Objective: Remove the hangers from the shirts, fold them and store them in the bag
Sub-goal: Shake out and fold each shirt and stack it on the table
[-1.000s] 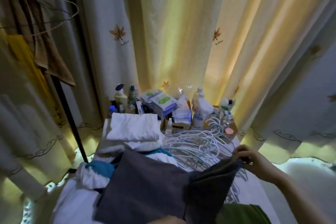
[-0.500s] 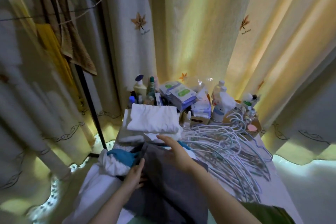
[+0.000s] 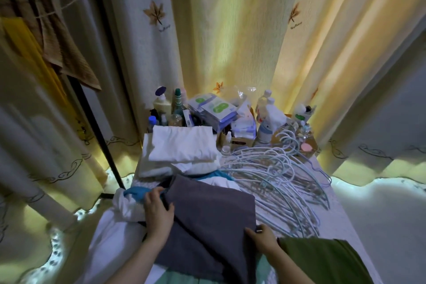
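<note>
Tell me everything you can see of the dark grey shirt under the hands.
The grey shirt is dark, matte, soft-looking cloth. It is partly folded: a flat upper panel with straight edges lies over a looser layer that runs toward the camera. No hanger shows in it. It rests on white fabric, to the left of the heap of white hangers. The left hand grips its left edge, and the right hand pinches its near right corner.

head view | we look forward and down from head height | near, just over the left hand point(image 3: 159, 212) and right hand point(image 3: 261, 241) | facing the curtains point(image 3: 230, 41)
</note>
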